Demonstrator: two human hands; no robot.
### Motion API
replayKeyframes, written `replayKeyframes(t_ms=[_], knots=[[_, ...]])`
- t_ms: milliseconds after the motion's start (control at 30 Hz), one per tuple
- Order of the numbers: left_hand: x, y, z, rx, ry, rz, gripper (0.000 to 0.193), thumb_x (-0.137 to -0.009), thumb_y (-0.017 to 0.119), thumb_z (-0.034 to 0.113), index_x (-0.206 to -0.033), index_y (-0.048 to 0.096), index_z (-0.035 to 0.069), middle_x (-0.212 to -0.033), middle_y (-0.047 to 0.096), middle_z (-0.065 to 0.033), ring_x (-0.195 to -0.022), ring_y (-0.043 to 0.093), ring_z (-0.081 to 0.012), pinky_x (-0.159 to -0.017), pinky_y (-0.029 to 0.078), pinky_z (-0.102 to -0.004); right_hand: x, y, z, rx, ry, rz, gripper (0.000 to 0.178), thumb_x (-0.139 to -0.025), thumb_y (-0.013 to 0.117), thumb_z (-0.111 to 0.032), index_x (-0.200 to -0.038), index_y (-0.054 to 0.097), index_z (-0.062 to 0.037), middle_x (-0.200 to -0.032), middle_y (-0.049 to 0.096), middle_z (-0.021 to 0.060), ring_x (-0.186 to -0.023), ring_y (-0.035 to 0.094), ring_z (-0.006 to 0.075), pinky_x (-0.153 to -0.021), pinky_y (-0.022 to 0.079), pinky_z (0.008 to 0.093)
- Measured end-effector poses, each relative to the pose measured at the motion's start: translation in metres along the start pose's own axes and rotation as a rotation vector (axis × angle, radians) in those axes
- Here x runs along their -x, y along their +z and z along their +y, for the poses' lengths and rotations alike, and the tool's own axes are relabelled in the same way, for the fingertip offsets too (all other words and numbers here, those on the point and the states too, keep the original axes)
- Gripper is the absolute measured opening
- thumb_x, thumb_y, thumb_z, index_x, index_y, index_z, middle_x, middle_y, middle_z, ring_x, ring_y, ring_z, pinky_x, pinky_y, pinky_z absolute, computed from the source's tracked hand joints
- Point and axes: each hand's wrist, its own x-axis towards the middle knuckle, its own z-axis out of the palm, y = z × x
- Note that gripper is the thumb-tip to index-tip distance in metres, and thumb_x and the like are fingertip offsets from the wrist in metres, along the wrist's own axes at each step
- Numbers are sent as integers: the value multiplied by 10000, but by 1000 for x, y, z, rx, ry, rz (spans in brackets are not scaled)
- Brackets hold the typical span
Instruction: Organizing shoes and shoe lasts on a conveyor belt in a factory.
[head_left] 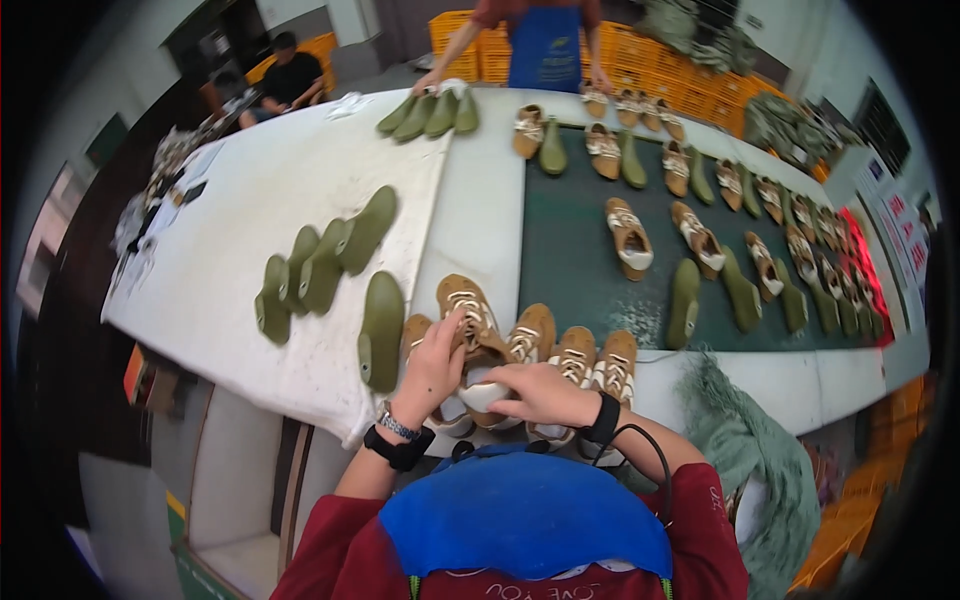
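Note:
Both my hands are on a tan sneaker (466,298) with white laces and a white heel, its toe pointing away from me. My left hand (433,368) grips the sneaker's left side near the laces. With my right hand (545,392) I hold the white heel, fingers curled at the collar. The sneaker's opening shows between my hands. Several similar sneakers (575,352) stand in a row beside and partly under it, some hidden by my hands. Just left of my left hand lies a green shoe last (381,330).
More green lasts (318,268) lie on the white-covered table (250,190). On the right, a dark green belt (570,250) carries rows of sneakers and lasts. Green netting (745,430) hangs at the near right edge. Across the table stands a person in a blue apron (545,50).

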Motion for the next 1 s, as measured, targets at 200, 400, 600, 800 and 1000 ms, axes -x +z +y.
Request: replayKeyframes(t_ms=[200, 400, 600, 800, 1000], knots=[[25, -53, -87, -232, -232, 54, 453, -774, 627, 127, -1190, 478, 31, -1047, 563, -196, -967, 536, -356, -845, 438, -411, -36, -22, 66, -110, 325, 81, 368, -735, 645, -225, -1043, 582, -33, -917, 637, 170, -842, 629, 289, -756, 487, 344], [70, -51, -164, -285, -520, -145, 732, -748, 626, 94, -1365, 231, 95, -1087, 506, -258, -986, 509, -421, -858, 428, -452, -67, -42, 188, 128, 589, 212, 424, -673, 678, -240, -1027, 585, -27, -949, 631, 165, -889, 610, 300, -781, 472, 364], [70, -25, -169, -163, -641, -43, 767, -747, 607, 26, -1383, 186, 110, -1062, 536, -275, -1007, 510, -423, -864, 422, -440, -87, -39, 244, 279, 824, 229, 324, -735, 585, -145, -1048, 595, -63, -998, 625, 178, -963, 589, 322, -849, 463, 398], [72, -23, -167, -111, -624, 25, 720, -749, 580, 6, -1367, 217, 74, -1142, 517, -273, -1064, 506, -404, -893, 418, -408, -116, -39, 285, 168, 812, 406, 436, -703, 546, -19, -1135, 531, -67, -1117, 552, 199, -1060, 516, 353, -895, 430, 395], [81, -24, -199, 82, -746, 132, 624, -743, 575, 6, -1313, 320, 25, -1169, 523, -187, -1042, 537, -287, -895, 430, -342, -146, -8, 286, 89, 595, 587, 522, -692, 525, 23, -1203, 471, -68, -1131, 504, 227, -1066, 480, 389, -910, 411, 417]])
